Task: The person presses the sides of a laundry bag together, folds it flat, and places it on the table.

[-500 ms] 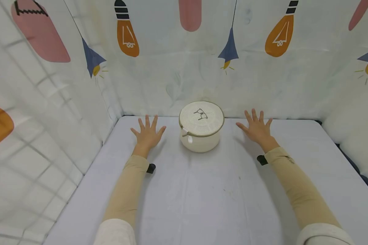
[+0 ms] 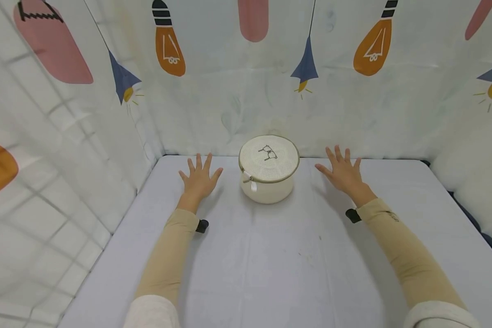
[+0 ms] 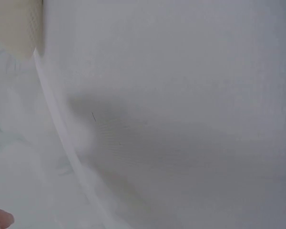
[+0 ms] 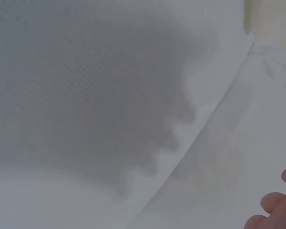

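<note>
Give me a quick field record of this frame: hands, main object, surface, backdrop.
left hand: fingers spread, flat over the table, left of the pouch, holding nothing
right hand: fingers spread, right of the pouch, holding nothing
pouch: round cream mesh pouch, zipped lid with a glasses drawing, upright between the hands, apart from both
table: pale cloth-covered surface
backdrop: white curtain printed with bulbs and lamps
</note>
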Motion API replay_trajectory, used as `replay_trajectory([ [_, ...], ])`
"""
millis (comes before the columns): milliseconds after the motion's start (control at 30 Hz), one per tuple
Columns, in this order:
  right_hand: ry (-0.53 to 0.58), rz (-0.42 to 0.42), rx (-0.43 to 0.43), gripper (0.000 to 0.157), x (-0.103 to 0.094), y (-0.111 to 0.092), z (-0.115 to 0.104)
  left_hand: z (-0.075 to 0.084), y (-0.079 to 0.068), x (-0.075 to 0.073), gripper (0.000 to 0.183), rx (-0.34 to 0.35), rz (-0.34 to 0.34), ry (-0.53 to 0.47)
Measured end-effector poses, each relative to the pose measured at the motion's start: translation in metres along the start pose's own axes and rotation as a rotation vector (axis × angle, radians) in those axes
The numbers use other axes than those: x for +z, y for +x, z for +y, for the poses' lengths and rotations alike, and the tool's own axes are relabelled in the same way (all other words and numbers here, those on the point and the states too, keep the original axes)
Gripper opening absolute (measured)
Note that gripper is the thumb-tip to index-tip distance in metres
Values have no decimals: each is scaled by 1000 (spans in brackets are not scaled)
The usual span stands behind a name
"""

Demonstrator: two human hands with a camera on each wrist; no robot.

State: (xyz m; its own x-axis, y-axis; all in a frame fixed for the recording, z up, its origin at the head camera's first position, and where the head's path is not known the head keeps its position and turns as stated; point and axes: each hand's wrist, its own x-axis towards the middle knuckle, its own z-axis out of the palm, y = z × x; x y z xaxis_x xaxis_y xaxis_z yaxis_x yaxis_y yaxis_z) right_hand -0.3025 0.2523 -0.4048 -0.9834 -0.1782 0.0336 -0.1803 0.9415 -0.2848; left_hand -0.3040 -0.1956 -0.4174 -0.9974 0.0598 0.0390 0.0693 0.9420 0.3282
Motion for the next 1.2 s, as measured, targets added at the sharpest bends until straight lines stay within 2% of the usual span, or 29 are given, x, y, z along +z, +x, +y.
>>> replay_trajectory([
  [433,32,11,-60,93,-9,-7,-7,-1,-5,-2,76,38,45,-92],
  [733,61,2,-87,91,-9,-14,-12,-1,-10,1,77,57,80,-148],
  [1200,116,17,-152,86,-12,-21,-29,17,-14,0,71,94,139,-326],
])
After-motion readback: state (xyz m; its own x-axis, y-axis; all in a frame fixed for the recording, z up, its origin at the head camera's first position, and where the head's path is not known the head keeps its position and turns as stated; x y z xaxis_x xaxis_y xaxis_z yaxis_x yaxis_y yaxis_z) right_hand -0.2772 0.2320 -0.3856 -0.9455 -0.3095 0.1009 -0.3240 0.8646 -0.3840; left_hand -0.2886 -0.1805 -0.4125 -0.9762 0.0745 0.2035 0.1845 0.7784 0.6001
